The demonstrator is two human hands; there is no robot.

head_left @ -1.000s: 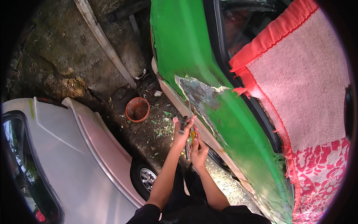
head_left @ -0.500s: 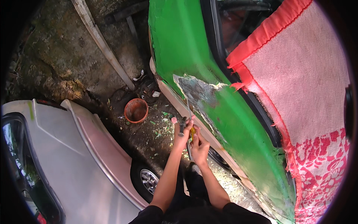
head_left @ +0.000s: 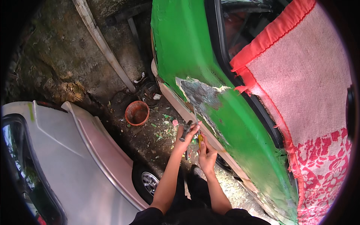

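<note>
A hammer [head_left: 186, 131] is gripped in my left hand [head_left: 181, 142], its dark metal head by the fingers and its shaft pointing down below them. My right hand [head_left: 207, 159] is closed around the yellow handle of a screwdriver [head_left: 201, 140]. The screwdriver's thin shaft runs up past my left fingertips, which look to be on or against it. Its tip lies by the lower edge of a bare grey patch [head_left: 200, 93] on a green car body [head_left: 240, 116]. Ragged, pale filler and lifted paint border this patch.
A silver car [head_left: 75, 150] stands at the left. An orange-brown pot [head_left: 137, 113] sits on the ground amid paint flakes [head_left: 162, 131]. A long pale beam [head_left: 101, 41] leans at the upper left. A pink and red cloth [head_left: 300, 75] drapes over the green car.
Both hands have shifted slightly down and right, with the screwdriver tip lower along the patch's edge. The hammer has turned in my left hand.
</note>
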